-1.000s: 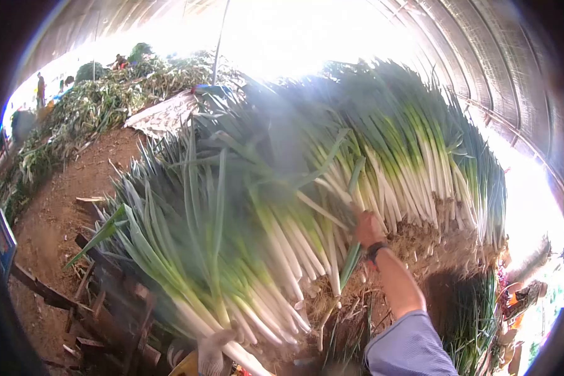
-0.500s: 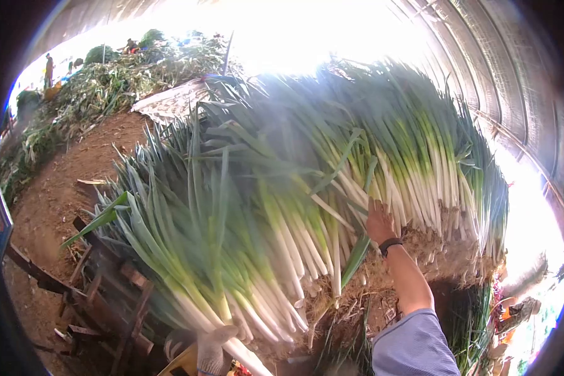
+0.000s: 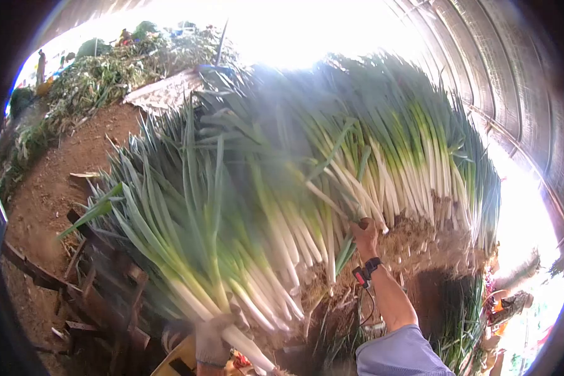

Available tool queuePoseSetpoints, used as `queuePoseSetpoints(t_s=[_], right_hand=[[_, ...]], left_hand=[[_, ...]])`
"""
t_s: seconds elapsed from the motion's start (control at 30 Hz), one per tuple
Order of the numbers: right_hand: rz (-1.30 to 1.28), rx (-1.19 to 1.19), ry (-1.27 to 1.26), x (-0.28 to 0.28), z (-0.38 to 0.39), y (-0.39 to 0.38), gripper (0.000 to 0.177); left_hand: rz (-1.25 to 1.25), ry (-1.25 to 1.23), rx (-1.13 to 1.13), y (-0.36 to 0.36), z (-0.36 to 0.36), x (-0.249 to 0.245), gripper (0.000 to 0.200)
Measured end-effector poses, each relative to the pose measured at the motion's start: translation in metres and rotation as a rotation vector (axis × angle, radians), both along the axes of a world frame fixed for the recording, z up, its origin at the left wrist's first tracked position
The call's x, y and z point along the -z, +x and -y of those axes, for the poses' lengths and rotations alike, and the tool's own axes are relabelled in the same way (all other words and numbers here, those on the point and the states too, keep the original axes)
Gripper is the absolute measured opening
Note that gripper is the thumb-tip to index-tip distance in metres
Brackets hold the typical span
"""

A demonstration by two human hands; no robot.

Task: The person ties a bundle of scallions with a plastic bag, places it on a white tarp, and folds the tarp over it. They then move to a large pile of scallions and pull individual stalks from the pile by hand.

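Leeks with white stalks and long green leaves lie in a big slanting pile across the middle of the head view. At the bottom, my left hand, in a pale glove, is closed around a thick leek, whose root end points down to the right. My right hand is bare and wears a black band with a small red-and-black device. It is at the root side of the pile, fingers curled round the lower end of a leek. Its fingertips are partly hidden.
Rusty metal bars stand at the lower left, next to bare soil. A heap of loose leaves rises behind. The curved tunnel wall is at right. More green leaves hang below the roots.
My right hand has moved slightly down and left, and its fingers have curled in around a leek. The left hand keeps hold of its leek. The whole view has shifted a little.
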State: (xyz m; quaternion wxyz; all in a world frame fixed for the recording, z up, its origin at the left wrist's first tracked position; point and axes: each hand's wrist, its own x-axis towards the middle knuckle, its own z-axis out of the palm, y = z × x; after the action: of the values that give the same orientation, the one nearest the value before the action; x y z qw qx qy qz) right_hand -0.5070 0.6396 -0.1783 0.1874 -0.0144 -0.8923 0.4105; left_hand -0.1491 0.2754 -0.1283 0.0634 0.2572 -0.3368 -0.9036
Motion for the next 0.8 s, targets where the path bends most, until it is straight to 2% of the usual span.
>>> queuePoseSetpoints(t_s=[0.07,0.17,0.3,0.43,0.5,0.57,0.63,0.7,0.8], right_hand=[[-0.065,-0.048,-0.096,0.016,-0.005,0.022,0.044],[0.136,0.017,0.026,0.050,-0.016,0.051,0.046],[0.350,-0.094,-0.002,0.107,-0.042,0.073,0.046],[0.337,0.106,-0.475,0.154,-0.044,0.107,0.031],[0.291,0.284,-0.650,0.147,-0.023,0.146,0.028],[0.308,0.069,-0.162,0.278,-0.097,0.127,0.013],[0.620,-0.041,-0.539,0.260,-0.070,0.159,0.009],[0.784,0.141,-0.627,0.273,-0.062,0.164,0.014],[0.847,0.176,-0.744,0.288,-0.056,0.172,0.019]], left_hand=[[0.000,-0.002,-0.057,-0.004,-0.001,0.007,0.043],[-0.036,-0.050,-0.095,-0.006,-0.004,-0.002,0.044],[-0.126,-0.013,0.000,-0.005,-0.002,0.010,0.049],[-0.163,0.022,0.021,-0.005,0.000,0.008,0.054],[-0.164,0.007,0.027,-0.004,0.002,0.015,0.056],[-0.158,-0.006,0.023,-0.004,0.002,0.022,0.059],[-0.127,-0.005,0.033,-0.002,0.002,0.018,0.059],[-0.133,-0.006,0.024,-0.002,0.001,0.025,0.059],[-0.160,0.004,0.032,-0.004,0.003,0.024,0.059]])
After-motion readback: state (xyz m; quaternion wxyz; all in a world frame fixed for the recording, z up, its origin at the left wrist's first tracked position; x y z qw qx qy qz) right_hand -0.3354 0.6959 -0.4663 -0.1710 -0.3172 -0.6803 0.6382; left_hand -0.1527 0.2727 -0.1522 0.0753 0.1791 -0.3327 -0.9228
